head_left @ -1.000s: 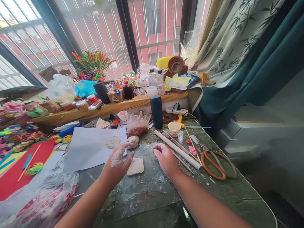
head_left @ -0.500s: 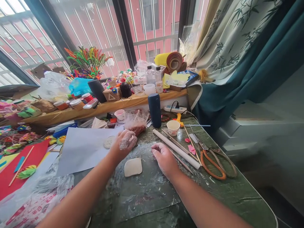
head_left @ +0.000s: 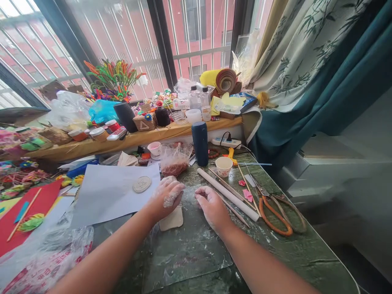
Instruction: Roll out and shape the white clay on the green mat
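Observation:
My left hand (head_left: 168, 195), whitened with powder, hovers over the far edge of a flat, pale clay slab (head_left: 172, 219) and hides part of it. Its fingers are curled in together; whatever they hold is out of sight. To the right of the slab, my right hand (head_left: 211, 206) is closed, thumb against the bent forefinger, above the smeared clear sheet (head_left: 186, 261). No object shows plainly in it. A round clay disc (head_left: 141, 184) with a star mark lies on white paper (head_left: 107, 192). Behind my left hand sits a plastic bag (head_left: 175, 161) of reddish-brown material.
A white rolling rod (head_left: 228, 195), thin sticks, orange-handled scissors (head_left: 275, 214) and a paper cup (head_left: 223, 166) lie to the right. A dark blue cylinder (head_left: 199, 143) stands behind. Red paper (head_left: 39, 208) and a crumpled plastic bag (head_left: 49, 261) are left. The table edge curves at right.
My left hand has moved from beside the plastic bag toward me and right, uncovering the star disc and covering the slab's far edge. My right hand has barely moved.

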A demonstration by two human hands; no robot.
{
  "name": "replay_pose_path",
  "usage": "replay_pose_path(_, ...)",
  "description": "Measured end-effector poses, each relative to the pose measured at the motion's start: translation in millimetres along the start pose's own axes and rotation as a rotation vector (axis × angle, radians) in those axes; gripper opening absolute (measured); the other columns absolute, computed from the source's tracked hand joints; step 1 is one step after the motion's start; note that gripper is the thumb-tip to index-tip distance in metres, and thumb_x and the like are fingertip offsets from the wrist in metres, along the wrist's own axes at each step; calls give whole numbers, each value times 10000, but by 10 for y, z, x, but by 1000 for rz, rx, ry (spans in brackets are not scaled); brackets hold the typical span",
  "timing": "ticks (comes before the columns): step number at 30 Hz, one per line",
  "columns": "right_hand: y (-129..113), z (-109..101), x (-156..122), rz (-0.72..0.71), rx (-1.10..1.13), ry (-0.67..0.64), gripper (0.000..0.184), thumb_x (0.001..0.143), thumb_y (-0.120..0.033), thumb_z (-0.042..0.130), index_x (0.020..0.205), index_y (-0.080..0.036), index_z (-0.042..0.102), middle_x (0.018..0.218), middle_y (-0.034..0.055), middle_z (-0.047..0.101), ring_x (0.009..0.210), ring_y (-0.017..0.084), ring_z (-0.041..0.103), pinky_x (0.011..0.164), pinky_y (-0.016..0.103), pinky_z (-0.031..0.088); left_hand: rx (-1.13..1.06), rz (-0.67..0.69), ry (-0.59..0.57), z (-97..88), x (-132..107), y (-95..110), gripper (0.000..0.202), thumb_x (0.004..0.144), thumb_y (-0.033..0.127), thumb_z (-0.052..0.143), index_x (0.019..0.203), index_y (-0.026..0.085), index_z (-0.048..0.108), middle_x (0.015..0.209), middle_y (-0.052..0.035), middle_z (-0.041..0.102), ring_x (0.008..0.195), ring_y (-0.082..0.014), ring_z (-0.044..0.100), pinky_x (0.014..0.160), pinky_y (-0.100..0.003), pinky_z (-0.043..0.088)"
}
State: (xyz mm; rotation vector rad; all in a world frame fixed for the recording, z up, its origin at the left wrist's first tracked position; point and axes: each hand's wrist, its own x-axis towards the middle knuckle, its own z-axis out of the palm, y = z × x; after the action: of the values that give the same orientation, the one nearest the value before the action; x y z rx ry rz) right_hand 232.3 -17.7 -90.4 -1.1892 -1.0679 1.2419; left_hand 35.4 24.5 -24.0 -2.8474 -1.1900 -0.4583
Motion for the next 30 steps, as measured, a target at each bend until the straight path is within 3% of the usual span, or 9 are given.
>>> replay_pose_path(3, -3, -1, 0, 0, 1, 0, 191, 837, -352, 609, 965, -225, 674, 895, 27, 698, 799, 211, 631, 758, 338, 507, -83, -132, -81, -174, -138, 34, 230, 972, 362, 569, 1141, 244, 671, 1071, -74, 728, 984, -248, 683, 879, -383, 544)
replay_pose_path(6, 11, 4, 8, 2, 3, -1, 192, 838, -338, 603, 974, -222, 672, 894, 24, 696, 783, 203, 629, 759, 339, 509, -67, -152, -229, -287, -378, 71, 546, 807, 436, 768, 1312, 266, 648, 1246, -107, 725, 1134, -331, 684, 953, -430, 546)
replay_pose_path(13, 47, 10, 27, -6, -10, -6, 187, 833, -334, 598, 966, -223, 668, 893, 21, 693, 794, 202, 631, 759, 335, 506, -109, -278, -332, -172, -486, 69, 722, 629, 308, 830, 1322, 240, 637, 1221, -146, 728, 1064, -359, 713, 912, -444, 572)
replay_pose_path(17, 55, 4, 34, -15, -17, -10, 189, 827, -330, 598, 967, -224, 668, 899, 21, 696, 808, 205, 637, 777, 339, 506, -203, -370, -366, -221, -374, 96, 557, 575, 292, 843, 1109, 257, 689, 1047, -64, 733, 925, -296, 713, 775, -365, 572)
replay_pose_path(22, 43, 14, 33, -18, -15, -10, 188, 832, -328, 594, 968, -222, 669, 880, 18, 693, 789, 204, 636, 762, 338, 502, -360, -449, -426, -364, -368, 143, 219, 721, 313, 746, 925, 254, 695, 864, 21, 715, 761, -195, 683, 640, -258, 509)
replay_pose_path(24, 27, 17, 28, -16, -13, -7, 179, 829, -327, 599, 956, -222, 668, 870, 15, 692, 778, 201, 634, 753, 333, 500, -367, -447, -286, -481, -349, 144, 115, 820, 333, 687, 896, 247, 677, 774, 36, 700, 694, -171, 662, 607, -250, 497)
replay_pose_path(26, 9, 17, 21, -14, -11, -8, 170, 825, -326, 605, 943, -223, 670, 865, 12, 695, 781, 199, 635, 750, 327, 497, -286, -387, 83, -638, -317, 160, 104, 893, 347, 648, 922, 247, 658, 822, 19, 720, 743, -178, 678, 676, -279, 528)
replay_pose_path(28, -4, 14, 14, -12, -10, -10, 166, 823, -327, 610, 936, -225, 674, 864, 9, 697, 782, 197, 636, 753, 324, 496, -113, -280, 558, -772, -313, 207, 109, 884, 286, 689, 962, 245, 625, 1021, -32, 745, 966, -218, 702, 899, -363, 538)
replay_pose_path(30, -11, 10, 9, -11, -8, -6, 170, 821, -330, 611, 938, -226, 678, 858, 8, 696, 774, 196, 633, 754, 327, 496, 49, -183, 751, -805, -383, 288, 230, 827, 199, 754, 992, 253, 603, 1101, -51, 736, 1078, -248, 687, 1022, -437, 497)
